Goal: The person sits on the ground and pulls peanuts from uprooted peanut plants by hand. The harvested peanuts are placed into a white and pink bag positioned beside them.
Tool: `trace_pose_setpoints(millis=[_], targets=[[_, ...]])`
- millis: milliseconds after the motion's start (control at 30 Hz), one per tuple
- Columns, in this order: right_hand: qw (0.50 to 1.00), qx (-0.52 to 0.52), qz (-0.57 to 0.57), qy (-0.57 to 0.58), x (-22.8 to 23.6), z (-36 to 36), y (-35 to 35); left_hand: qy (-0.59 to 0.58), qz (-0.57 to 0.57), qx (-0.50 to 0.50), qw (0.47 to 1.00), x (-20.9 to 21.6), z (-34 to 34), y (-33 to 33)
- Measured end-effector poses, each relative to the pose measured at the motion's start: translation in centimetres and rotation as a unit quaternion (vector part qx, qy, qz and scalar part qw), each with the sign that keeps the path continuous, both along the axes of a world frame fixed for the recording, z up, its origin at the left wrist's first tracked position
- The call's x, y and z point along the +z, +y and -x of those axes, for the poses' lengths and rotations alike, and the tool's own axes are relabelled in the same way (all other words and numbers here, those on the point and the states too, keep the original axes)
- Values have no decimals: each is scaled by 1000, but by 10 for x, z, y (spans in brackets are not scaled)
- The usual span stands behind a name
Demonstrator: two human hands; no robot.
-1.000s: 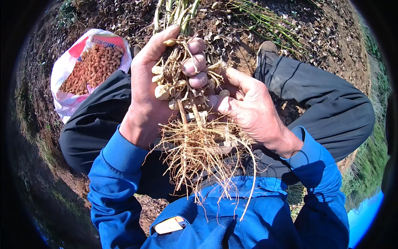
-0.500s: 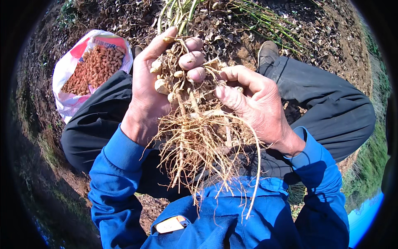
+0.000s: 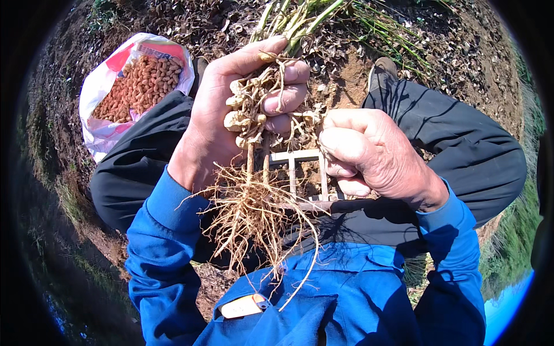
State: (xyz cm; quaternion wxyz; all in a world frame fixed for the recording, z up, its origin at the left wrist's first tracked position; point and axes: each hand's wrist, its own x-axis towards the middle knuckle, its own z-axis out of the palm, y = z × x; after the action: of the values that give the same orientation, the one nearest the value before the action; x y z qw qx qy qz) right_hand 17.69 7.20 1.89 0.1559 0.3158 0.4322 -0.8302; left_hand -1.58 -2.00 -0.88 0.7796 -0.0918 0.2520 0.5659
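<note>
My left hand [image 3: 222, 98] is closed round a bunch of peanut plants [image 3: 254, 95], with its fingers over the front of the stems. Pale pods cluster between and below the fingers. A tangle of thin tan roots [image 3: 248, 207] hangs toward my lap, while the green stems [image 3: 294, 20] run away beyond the hand. To the right, my right hand [image 3: 375, 153] is closed, thumb pressed over curled fingers beside a few pods and dry pegs at the bunch's right side. Whatever lies inside those fingers is hidden.
A white and pink sack [image 3: 95, 98] full of picked peanuts [image 3: 141, 86] stands at the left, by my knee. Beneath my hands is a slatted wooden frame [image 3: 292, 173]. More cut green stems [image 3: 392, 34] lie on the leaf-strewn soil at the back.
My left hand and the bunch have shifted slightly right and tilted. My right hand, earlier with thumb and forefinger at the pods, has moved a little right and its fingers have curled in.
</note>
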Motion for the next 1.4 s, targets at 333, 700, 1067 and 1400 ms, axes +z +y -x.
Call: trace_pose_setpoints(millis=[333, 700, 1067, 1400], targets=[[994, 93, -54, -30, 12, 2, 6, 147, 94, -11, 985, 10, -10, 2], [998, -41, 19, -33, 24, 0, 18, 475, 111, -8, 873, -3, -11, 4], [868, -83, -452, 187, -17, 13, -29, 464, 100, -54, 879, -6, -22, 11], [769, -5, -599, 223, -34, 8, -30, 364, 32, -5, 931, -19, -18, -1]])
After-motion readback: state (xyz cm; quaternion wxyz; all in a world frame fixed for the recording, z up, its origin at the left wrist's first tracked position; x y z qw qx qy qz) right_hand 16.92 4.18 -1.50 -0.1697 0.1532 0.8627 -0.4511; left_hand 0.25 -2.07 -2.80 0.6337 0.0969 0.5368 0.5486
